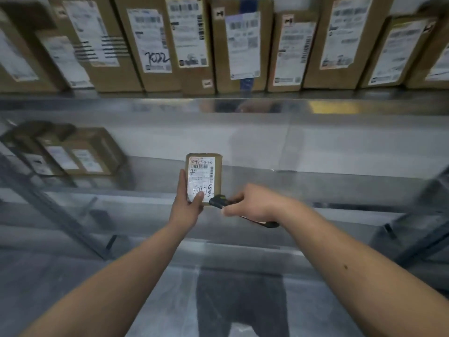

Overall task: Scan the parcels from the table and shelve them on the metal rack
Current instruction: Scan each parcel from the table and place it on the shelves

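A small brown cardboard parcel [203, 177] with a white shipping label stands upright in my left hand [187, 203], thumb pressed on the label's lower part, fingers along its left side. My right hand [252, 201] grips a small black scanner [218, 201] with a dark strap trailing under the wrist, right beside the parcel's lower right corner. Both are held in front of the metal rack [315, 183], at the height of its lower shelf.
The upper shelf [243, 103] holds a row of several upright labelled cardboard boxes [155, 45]. A few more boxes [80, 154] stand at the left of the lower shelf. Grey rack posts slant at left and right. My dark trousers show below.
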Demonstrator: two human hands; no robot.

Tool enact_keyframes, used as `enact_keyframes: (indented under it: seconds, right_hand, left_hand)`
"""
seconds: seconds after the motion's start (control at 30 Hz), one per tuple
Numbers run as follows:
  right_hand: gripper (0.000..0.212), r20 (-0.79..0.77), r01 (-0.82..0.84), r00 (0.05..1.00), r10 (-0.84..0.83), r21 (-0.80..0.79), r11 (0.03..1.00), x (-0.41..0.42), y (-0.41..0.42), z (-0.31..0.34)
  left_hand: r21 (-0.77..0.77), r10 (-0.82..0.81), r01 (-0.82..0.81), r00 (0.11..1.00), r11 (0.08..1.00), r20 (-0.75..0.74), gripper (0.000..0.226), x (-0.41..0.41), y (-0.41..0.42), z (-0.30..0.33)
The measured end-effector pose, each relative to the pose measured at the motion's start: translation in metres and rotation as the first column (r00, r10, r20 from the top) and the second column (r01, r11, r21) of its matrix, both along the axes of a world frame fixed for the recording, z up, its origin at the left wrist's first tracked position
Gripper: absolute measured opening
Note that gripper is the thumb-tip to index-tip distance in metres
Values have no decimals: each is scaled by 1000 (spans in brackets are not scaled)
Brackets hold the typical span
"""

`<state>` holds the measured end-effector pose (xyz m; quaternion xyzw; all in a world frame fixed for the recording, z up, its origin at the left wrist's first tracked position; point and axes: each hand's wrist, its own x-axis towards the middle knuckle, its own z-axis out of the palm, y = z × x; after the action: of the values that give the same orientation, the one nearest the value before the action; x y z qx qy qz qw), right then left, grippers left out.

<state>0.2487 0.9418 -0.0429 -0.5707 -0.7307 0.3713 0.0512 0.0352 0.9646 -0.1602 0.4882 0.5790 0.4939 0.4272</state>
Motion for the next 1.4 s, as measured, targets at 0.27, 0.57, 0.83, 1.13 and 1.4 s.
enact_keyframes:
  seconds: [0.27, 0.57, 0.83, 1.13, 1.4]
  right_hand:
    - [29, 7, -85, 996, 85, -3, 996, -168, 55, -12]
    - [32, 12, -191, 981, 193, -73, 979, -272, 145, -34]
    - [27, -3, -233, 972, 233, -86, 969, -339, 223, -55]
    - [33, 57, -107, 992, 112, -79, 991, -380, 243, -72]
    - [41, 42, 28, 999, -25, -72, 997, -406, 223, -94]
  left_hand:
    - [-42, 183, -181, 982, 983, 54, 91, -174, 29, -23]
    - [-80, 235, -234, 972, 969, 1, 53, -269, 100, -52]
    - [-179, 252, -259, 966, 949, -61, 47, -332, 165, -79]
    - [-262, 194, -249, 956, 932, -219, 55, -384, 224, -101]
    - [-151, 339, -395, 893, 906, -297, 39, -398, 238, -113]
